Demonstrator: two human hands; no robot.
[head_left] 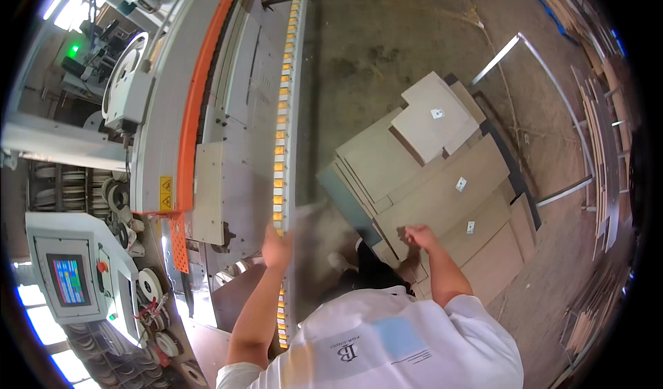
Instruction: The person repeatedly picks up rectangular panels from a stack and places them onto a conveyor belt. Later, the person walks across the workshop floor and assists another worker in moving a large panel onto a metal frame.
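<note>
My left hand (277, 249) rests on a long narrow rail set with yellow rollers (279, 150), its fingers bent over the rail and partly hidden. The rail runs along the side of a large grey machine (238, 106) with an orange strip. To the right, my right hand (420, 237) is curled closed above a stack of flat brown-grey panels (442, 216); nothing shows in its fingers. On top of the stack lies a paler panel with notched corners (435, 123). Small white labels, one of them a label (461, 184) near the middle, mark several panels.
A control box with a lit screen (69, 278) stands at lower left, beside rolls of edging strip (150, 285). Beyond the stack, a white metal frame (559, 88) rises from the concrete floor (387, 36). More panels (604, 147) lean along the right side.
</note>
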